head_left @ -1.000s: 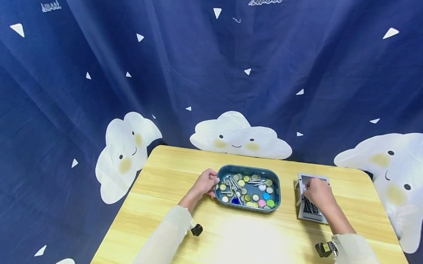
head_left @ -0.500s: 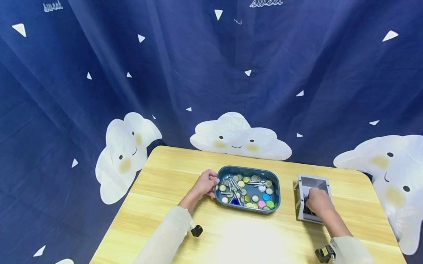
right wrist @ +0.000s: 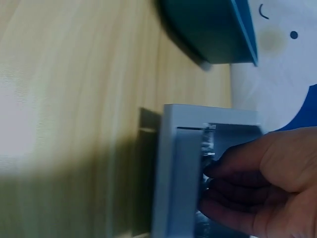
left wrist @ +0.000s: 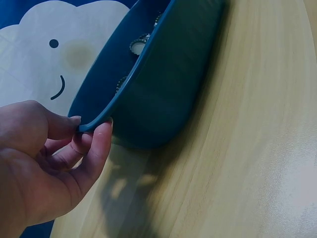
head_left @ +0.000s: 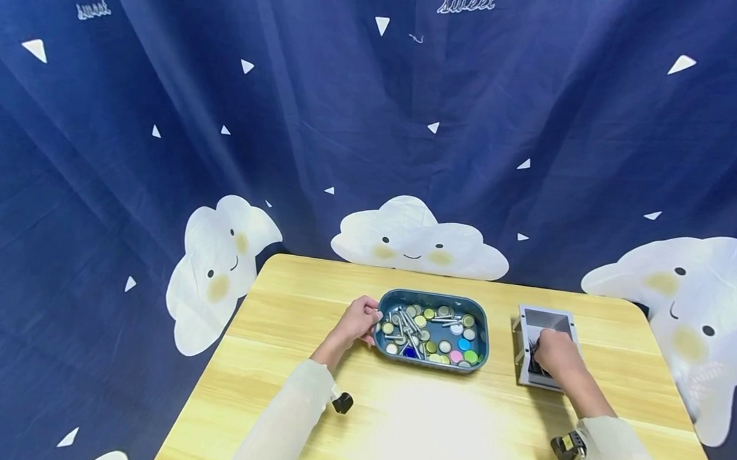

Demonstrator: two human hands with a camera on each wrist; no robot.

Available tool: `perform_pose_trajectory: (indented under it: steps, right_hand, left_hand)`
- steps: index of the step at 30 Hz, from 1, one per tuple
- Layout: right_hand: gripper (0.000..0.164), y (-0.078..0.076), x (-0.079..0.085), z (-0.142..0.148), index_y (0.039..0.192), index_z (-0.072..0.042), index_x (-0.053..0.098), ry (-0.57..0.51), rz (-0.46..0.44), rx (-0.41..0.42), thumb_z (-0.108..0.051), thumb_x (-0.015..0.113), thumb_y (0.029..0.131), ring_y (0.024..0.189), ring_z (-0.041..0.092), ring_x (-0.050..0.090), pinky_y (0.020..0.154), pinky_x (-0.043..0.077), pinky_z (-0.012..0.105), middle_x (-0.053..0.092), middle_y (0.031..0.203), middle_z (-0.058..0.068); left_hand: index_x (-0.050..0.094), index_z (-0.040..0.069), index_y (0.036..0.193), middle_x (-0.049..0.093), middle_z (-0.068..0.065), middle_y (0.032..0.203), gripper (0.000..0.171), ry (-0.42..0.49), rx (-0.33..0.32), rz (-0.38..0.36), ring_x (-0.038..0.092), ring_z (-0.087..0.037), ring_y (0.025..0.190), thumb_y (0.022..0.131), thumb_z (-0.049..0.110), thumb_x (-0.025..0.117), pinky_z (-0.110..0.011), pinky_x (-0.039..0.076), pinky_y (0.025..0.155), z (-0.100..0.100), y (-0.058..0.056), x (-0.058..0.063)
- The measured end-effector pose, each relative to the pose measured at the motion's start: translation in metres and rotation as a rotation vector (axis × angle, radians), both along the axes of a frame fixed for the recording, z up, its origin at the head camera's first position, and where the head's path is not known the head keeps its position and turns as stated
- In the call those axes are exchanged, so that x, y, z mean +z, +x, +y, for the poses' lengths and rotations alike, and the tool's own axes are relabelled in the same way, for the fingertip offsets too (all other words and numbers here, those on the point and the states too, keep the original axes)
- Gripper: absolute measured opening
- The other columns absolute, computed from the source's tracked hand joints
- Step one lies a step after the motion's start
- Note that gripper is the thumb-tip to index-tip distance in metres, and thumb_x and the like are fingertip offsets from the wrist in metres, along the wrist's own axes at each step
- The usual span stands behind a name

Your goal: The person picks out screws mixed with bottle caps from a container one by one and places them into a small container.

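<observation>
My left hand (head_left: 358,319) grips the left end of a dark blue-green tray (head_left: 427,363), thumb over its rim and fingers under the outside, as the left wrist view shows. Inside the tray lie several bottle caps (head_left: 471,355) in various colours, mixed with silver bolt-like metal rods (head_left: 409,321). My right hand (head_left: 557,351) reaches down into a grey open-topped box (head_left: 545,319), fingers bent among dark, shiny metal pieces (right wrist: 208,139). Its fingertips are partly hidden there, and I cannot tell whether they hold a piece.
Both containers stand on a light wooden table (head_left: 317,282), the box to the right of the tray with a gap between. Behind the table hangs a dark blue curtain (head_left: 373,120) with white clouds. Small black cameras (head_left: 342,402) are strapped at both wrists.
My right hand has lowered from above the box's left side down into it and shifted slightly toward me, then stayed there. My left hand and the tray have kept their place.
</observation>
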State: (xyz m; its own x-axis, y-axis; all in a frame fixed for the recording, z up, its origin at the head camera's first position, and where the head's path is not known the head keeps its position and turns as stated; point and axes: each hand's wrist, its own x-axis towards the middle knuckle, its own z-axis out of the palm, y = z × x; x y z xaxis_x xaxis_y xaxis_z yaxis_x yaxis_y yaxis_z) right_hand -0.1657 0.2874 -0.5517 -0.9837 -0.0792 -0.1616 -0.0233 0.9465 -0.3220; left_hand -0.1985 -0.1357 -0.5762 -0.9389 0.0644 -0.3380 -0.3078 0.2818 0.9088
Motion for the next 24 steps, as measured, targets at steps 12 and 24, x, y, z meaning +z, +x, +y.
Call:
perform_pose_trajectory:
  steps: [12, 24]
  right_hand:
    - [0.009, -0.006, 0.027, -0.02, 0.071, 0.005, 0.056, 0.012, 0.29, -0.044, 0.006, 0.053, 0.08, 0.058, 0.042, 0.057, 0.041, 0.048, 0.056, 0.059, 0.069, 0.026]
    - [0.015, -0.029, 0.039, -0.065, 0.099, 0.006, 0.071, 0.049, 0.404, 0.272, 0.002, 0.072, 0.085, 0.087, 0.039, 0.071, 0.074, 0.065, 0.055, 0.071, 0.096, 0.022]
  left_hand:
    - [0.055, -0.004, 0.125, 0.052, -0.007, 0.092, 0.026, -0.004, 0.002, 0.008, 0.055, -0.014, 0.056, 0.102, 0.005, 0.061, -0.028, 0.06, 0.04, -0.001, -0.001, -0.002]
    - [0.056, -0.003, 0.123, 0.052, -0.007, 0.091, 0.023, -0.003, -0.005, 0.005, 0.055, -0.014, 0.056, 0.102, 0.005, 0.061, -0.028, 0.061, 0.041, -0.001, -0.001, -0.002]
